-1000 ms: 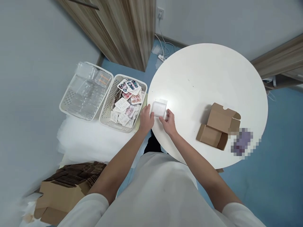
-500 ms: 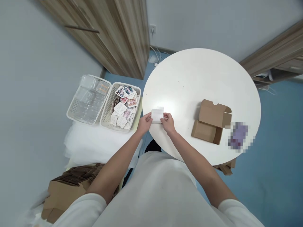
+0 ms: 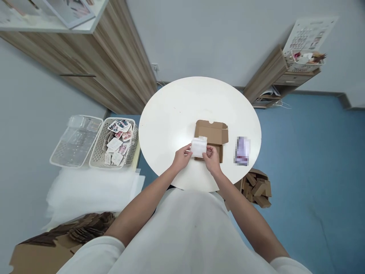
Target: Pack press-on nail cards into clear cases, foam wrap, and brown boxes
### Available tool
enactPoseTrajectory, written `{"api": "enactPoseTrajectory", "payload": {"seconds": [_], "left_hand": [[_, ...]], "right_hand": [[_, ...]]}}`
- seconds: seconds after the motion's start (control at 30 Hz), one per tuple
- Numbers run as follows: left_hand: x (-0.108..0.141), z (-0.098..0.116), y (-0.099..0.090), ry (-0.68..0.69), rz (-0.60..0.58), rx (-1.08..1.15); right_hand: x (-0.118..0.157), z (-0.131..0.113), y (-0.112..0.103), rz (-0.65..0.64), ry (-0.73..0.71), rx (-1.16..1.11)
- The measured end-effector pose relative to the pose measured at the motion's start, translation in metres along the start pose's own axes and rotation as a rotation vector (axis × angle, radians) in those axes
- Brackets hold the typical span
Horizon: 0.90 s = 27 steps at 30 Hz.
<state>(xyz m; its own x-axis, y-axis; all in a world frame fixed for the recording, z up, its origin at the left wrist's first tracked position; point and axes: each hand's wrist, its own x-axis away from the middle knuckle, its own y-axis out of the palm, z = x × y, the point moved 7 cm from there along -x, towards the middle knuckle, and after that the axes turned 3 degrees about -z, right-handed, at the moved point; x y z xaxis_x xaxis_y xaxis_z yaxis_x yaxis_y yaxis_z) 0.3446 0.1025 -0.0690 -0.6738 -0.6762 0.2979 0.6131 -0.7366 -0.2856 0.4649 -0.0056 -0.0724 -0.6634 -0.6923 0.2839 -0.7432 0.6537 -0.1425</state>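
Between my two hands is a small flat packet wrapped in white translucent foam sheet (image 3: 199, 147), its upper edge sticking up loosely. My left hand (image 3: 183, 156) pinches its left edge, thumb toward me. On the opposite edge my right hand (image 3: 211, 159) grips it the same way. The packet is held over the left part of an open brown cardboard box (image 3: 211, 133), whose lid is folded back. It hides part of the box's lower tray. What the foam wraps cannot be made out.
The round white table (image 3: 168, 110) also bears a blurred purple item (image 3: 242, 151) at right. Left stand a basket of printed cards (image 3: 98, 152), a basket of clear plastic cases (image 3: 59, 150), foam sheets (image 3: 94, 188) and flattened cardboard (image 3: 42, 253). Folded boxes (image 3: 258, 188) lie below the table's right.
My hands have carried the wrapped packet from the table's left edge to the right, over the open box. The camera view has shifted rightward and up. Both hands keep their grip.
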Motion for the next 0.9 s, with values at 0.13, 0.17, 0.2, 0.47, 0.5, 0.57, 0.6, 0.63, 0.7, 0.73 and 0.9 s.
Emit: {"api": "enactPoseTrajectory", "payload": {"seconds": [0.13,0.17,0.2,0.47,0.5,0.57,0.6,0.63,0.7,0.73,0.9], "left_hand": [[-0.002,0.012,0.039,0.036,-0.122,-0.089],[-0.002,0.014,0.048,0.049,-0.159,-0.096],[-0.002,0.015,0.056,0.062,-0.194,-0.096],[-0.005,0.008,0.083,0.046,-0.277,-0.514],[-0.005,0.008,0.086,0.047,-0.295,-0.595],[-0.004,0.006,0.089,0.04,-0.31,-0.723],[-0.004,0.006,0.09,0.036,-0.311,-0.761],[-0.003,0.006,0.091,0.035,-0.309,-0.781],[-0.001,0.007,0.093,0.047,-0.302,-0.773],[0.0,0.007,0.094,0.057,-0.297,-0.76],[0.003,0.007,0.093,0.111,-0.262,-0.753]], "right_hand": [[0.0,0.016,-0.039,0.033,0.028,0.173],[-0.001,0.02,-0.045,0.036,0.039,0.213],[-0.002,0.024,-0.049,0.034,0.05,0.25],[-0.014,0.04,-0.054,-0.094,0.069,0.535],[-0.014,0.041,-0.054,-0.11,0.067,0.557],[-0.014,0.042,-0.052,-0.137,0.066,0.593],[-0.014,0.042,-0.051,-0.152,0.066,0.612],[-0.013,0.043,-0.051,-0.169,0.065,0.631],[-0.012,0.044,-0.049,-0.205,0.063,0.668],[-0.011,0.044,-0.048,-0.223,0.061,0.686],[-0.007,0.044,-0.042,-0.28,0.05,0.764]]}}
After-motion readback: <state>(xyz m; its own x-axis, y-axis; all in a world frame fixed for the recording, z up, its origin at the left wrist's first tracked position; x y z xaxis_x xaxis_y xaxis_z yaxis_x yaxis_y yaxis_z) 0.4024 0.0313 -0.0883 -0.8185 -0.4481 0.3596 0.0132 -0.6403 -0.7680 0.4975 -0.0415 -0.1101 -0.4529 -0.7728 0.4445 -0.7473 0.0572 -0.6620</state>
